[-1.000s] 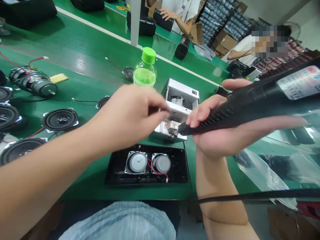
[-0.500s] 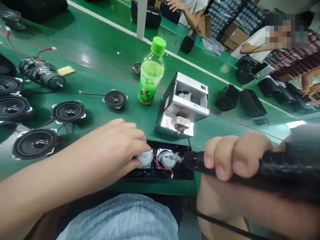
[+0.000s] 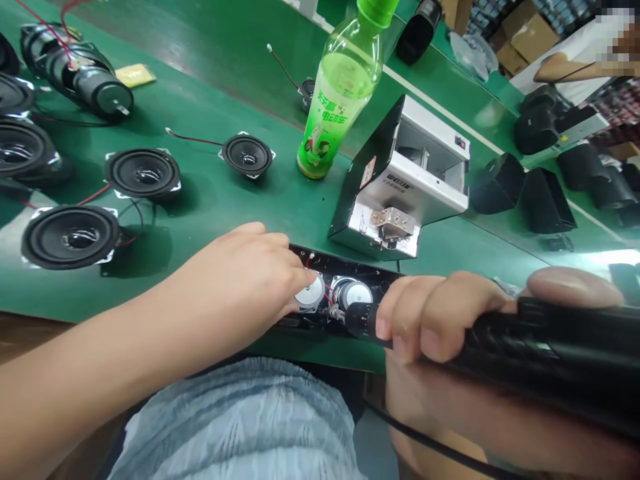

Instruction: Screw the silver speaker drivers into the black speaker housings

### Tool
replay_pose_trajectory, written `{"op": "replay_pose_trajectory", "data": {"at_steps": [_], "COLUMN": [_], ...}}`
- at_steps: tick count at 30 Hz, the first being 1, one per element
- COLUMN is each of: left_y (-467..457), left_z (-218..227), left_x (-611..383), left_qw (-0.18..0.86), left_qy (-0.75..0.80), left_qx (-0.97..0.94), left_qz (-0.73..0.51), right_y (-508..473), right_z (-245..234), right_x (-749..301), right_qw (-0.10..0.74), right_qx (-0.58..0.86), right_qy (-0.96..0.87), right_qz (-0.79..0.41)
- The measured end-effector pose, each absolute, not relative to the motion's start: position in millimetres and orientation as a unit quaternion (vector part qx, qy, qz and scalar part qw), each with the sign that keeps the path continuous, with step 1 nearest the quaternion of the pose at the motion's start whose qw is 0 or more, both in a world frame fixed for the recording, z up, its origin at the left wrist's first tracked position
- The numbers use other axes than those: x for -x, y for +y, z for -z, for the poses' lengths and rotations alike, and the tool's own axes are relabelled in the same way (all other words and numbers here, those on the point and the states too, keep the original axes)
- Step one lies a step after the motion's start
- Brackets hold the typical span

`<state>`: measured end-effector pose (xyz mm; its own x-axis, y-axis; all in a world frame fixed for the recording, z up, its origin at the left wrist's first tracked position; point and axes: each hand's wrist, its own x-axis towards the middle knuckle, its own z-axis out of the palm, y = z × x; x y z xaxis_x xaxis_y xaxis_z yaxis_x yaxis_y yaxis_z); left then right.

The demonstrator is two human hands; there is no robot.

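Left hand (image 3: 235, 280), fingers (image 3: 295, 267) together on speaker magnet (image 3: 310, 292), grip unclear, seemingly bracing it | I read right hand (image 3: 440, 327) clamped on electric screwdriver (image 3: 520, 340), nose (image 3: 357, 319) aimed at wiring (image 3: 327, 295) | both over black speaker housing (image 3: 350, 267) on green worktop (image 3: 200, 113)

You are gripping the black electric screwdriver (image 3: 525, 340) in your right hand (image 3: 440, 327), its bit reaching down among the red wires (image 3: 329, 293) beside the right driver (image 3: 353, 293). Your left hand (image 3: 240, 280) is resting its fingertips (image 3: 300, 280) on the silver back of the left driver (image 3: 310, 292). Both drivers are sitting side by side inside the black speaker housing (image 3: 345, 263), lying open on the bench edge.
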<state>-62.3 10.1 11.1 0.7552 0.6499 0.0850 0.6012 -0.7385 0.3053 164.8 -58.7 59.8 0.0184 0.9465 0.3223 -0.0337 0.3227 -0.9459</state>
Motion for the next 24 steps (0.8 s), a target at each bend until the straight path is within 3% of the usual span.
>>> {"op": "replay_pose_trajectory", "data": {"at_steps": [3, 9, 21, 24], "left_y": [9.5, 10.4, 0.7, -0.6], "left_z": [-12.9, -14.7, -9.2, -9.3], "left_x": [60.9, 59.7, 62.1, 61.2], "left_qw": [0.124, 0.127, 0.093, 0.093], "left_qy": [0.347, 0.352, 0.342, 0.343], "left_qx": [-0.926, -0.925, -0.930, -0.931], "left_qz": [-0.079, -0.069, -0.092, -0.079], "right_y": [-56.6, -56.2, -73.3, -77.2], "right_z": [-54.6, -50.5, -67.1, -63.2], "right_x": [-162.2, -159.6, -142.2, -144.0], "right_qw": [0.630, 0.631, 0.508, 0.509], "right_qx": [0.396, 0.411, 0.419, 0.394], "right_qy": [-0.526, -0.527, -0.649, -0.663], "right_qz": [-0.412, -0.394, -0.382, -0.381]}}
